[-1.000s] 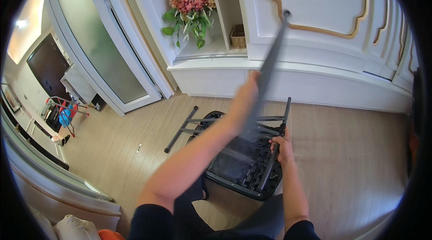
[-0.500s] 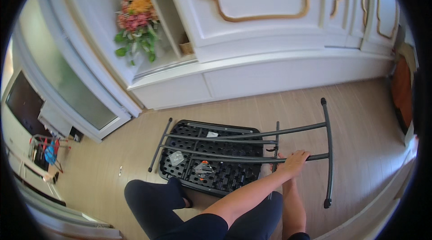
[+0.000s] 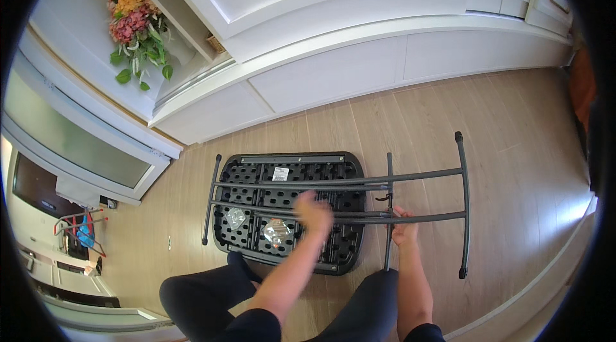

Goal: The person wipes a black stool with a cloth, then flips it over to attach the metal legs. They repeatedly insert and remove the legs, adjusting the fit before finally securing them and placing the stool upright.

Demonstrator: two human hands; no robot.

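Note:
A black plastic tabletop [image 3: 292, 267] lies on the floor with its perforated underside up. Over it and out past its right edge stretches a grey metal leg frame [image 3: 465, 197] of long tubes and end bars. My right hand [image 3: 404, 230] is closed on the frame beside its upright crossbar, its fingers partly behind the tube. Smeared by motion, my left hand [image 3: 313, 213] hovers over the lower long tubes; its fingers are unclear. Two clear plastic packets lie on the underside: a pale packet [image 3: 236, 217] and another packet [image 3: 276, 231] with small orange-marked contents.
A white cabinet [image 3: 333, 76] runs along the far side, with a flower arrangement [image 3: 135, 27] on its shelf. At left are a sliding glass door [image 3: 83, 136] and a red-framed folding rack [image 3: 82, 230]. My bent legs [image 3: 205, 297] are close to the tabletop's near edge.
My left hand has left the right part of the leg frame and moved left over the tabletop. My right hand stays at the frame. The view has tilted downward and shifted.

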